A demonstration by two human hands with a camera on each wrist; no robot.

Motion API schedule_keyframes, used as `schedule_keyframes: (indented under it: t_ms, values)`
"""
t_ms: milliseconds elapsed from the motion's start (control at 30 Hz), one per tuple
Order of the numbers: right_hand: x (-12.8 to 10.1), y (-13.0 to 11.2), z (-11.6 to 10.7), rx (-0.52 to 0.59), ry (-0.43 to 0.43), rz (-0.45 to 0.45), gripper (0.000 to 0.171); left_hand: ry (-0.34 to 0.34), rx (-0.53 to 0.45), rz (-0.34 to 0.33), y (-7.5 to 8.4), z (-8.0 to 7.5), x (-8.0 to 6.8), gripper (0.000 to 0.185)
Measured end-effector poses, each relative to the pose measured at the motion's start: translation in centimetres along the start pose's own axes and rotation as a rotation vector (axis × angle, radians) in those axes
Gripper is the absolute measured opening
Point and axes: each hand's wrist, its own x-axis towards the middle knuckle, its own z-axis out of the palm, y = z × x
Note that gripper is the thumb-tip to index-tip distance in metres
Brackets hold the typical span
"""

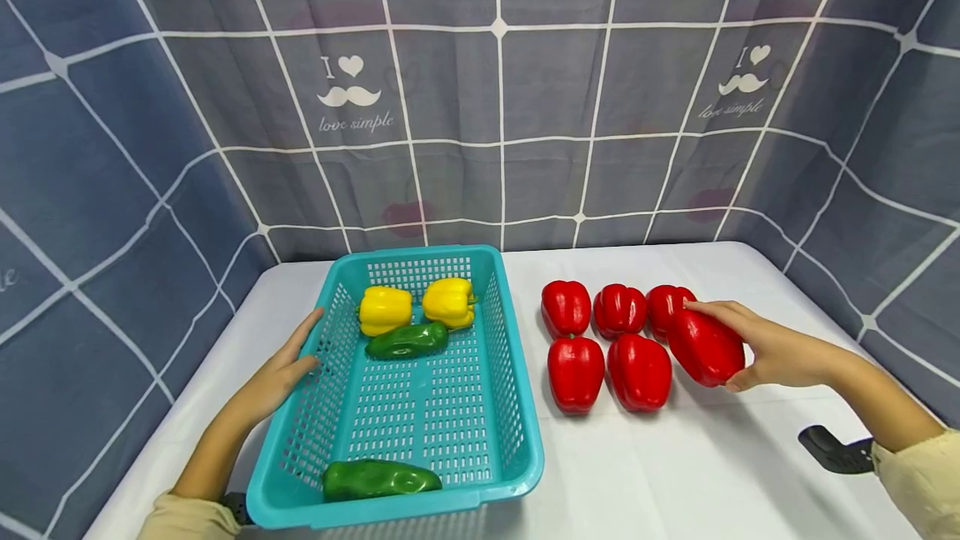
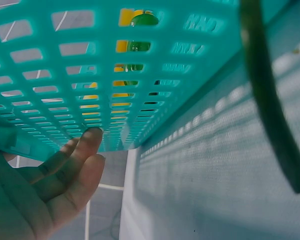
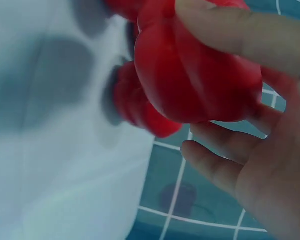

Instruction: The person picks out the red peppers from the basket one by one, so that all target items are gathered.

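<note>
On the left of the white table is a teal plastic basket (image 1: 420, 394) with slotted walls. My left hand (image 1: 281, 373) holds its left rim, thumb over the top. In the left wrist view, the other fingers (image 2: 90, 145) lie along the outer wall. A red bell pepper (image 1: 705, 347) is gripped in my right hand (image 1: 780, 348), thumb on one side and fingers on the other. It is lifted above the table, overlapping a red pepper (image 1: 667, 307) behind it. Inside the basket are two yellow bell peppers (image 1: 385, 311) and two long green peppers (image 1: 381, 479).
Several more red bell peppers (image 1: 575, 373) stand in two rows on the white tabletop (image 1: 637, 482), right of the basket. Grey-blue curtains (image 1: 450, 90) with white grid lines close off the back and both sides. A black device part (image 1: 834, 450) juts out by my right wrist.
</note>
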Motion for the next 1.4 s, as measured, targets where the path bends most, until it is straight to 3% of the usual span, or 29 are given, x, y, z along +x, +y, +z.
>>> schedule_keyframes:
  t_ms: [267, 667, 1100, 1400]
  values:
    - [0.1, 1.6, 1.5, 0.042, -0.054, 0.0, 0.099, 0.001, -0.021, -0.003, 0.1, 0.1, 0.1, 0.071]
    - [0.4, 2.4, 2.8, 0.084, -0.066, 0.04, 0.098, 0.008, -0.009, -0.01, -0.1, 0.2, 0.0, 0.071]
    - [-0.3, 3.4, 3.7, -0.011, 0.015, 0.005, 0.099, 0.001, 0.0, -0.026, -0.1, 0.0, 0.0, 0.072]
    - [-1.3, 4.2, 4.4, 0.009, 0.078, 0.026, 0.102, -0.008, 0.039, -0.003, -0.1, -0.1, 0.1, 0.07]
